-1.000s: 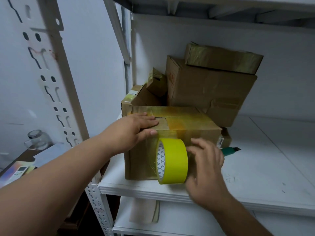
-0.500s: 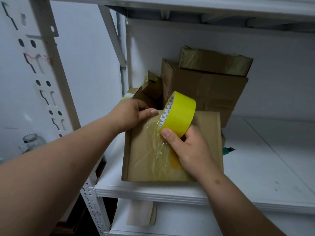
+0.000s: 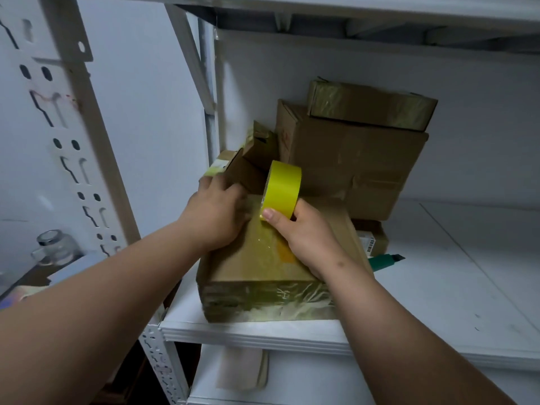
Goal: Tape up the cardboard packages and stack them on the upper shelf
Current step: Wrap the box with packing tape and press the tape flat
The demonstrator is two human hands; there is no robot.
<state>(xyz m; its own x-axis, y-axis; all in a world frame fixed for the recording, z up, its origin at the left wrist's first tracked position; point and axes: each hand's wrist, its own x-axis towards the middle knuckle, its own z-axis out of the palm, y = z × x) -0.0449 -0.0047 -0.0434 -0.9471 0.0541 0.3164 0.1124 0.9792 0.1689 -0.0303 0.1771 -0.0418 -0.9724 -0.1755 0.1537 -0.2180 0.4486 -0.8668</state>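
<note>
No text can be read. A small box (image 3: 377,239) at the shelf's (image 3: 438,287) middle carries a white barcode label (image 3: 368,244), its digits too small; red marks on the large box (image 3: 350,165) are illegible.

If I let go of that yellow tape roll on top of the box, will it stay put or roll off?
Probably rolls: the tape roll stands on its edge on the box, steadied only by the right hand. The strip stuck to the box might tether it. Laying it flat looks safer.
</note>
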